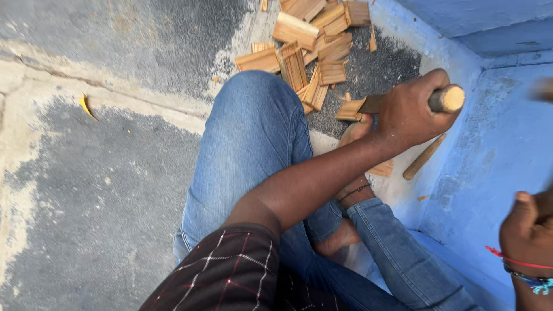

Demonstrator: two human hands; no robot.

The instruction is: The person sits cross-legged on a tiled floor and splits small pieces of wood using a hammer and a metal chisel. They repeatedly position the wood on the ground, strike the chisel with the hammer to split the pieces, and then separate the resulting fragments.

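Wooden-handled tool (403, 102): blade hidden behind left hand (412, 112).

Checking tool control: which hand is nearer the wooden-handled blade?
Left. The left hand grips the wooden-handled blade; the right hand is apart, low beside the blue wall.
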